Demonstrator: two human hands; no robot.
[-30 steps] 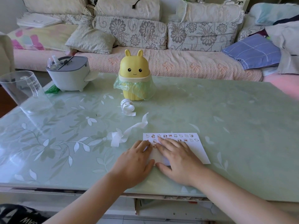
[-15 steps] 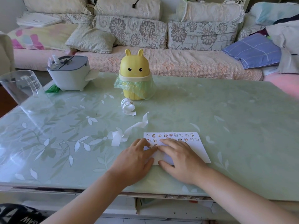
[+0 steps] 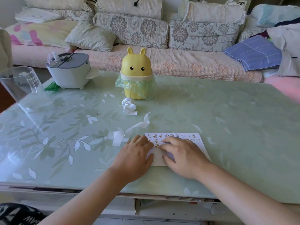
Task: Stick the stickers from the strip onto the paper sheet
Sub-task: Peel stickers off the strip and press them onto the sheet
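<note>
our left hand lies palm down on the nine o'clock edge of the sheet, fingers loosely stretched and close together, gripping nothing, the tips resting on the paper. our right hand lies flat over the middle of the sheet, fingers straight and a little spread. its forefinger tip presses on or just beside a small sticker, right by the left fingertips; we cannot tell which. neither hand grips anything.

the sheet lies flat on the table near its six o'clock edge. a full row of stickers runs along its twelve o'clock side, with a shorter row under it.

a curled white strip lies at ten o'clock from the sheet, just beside the left hand. a sticker roll sits farther off at eleven o'clock, and a yellow bin stands beyond that.
</note>
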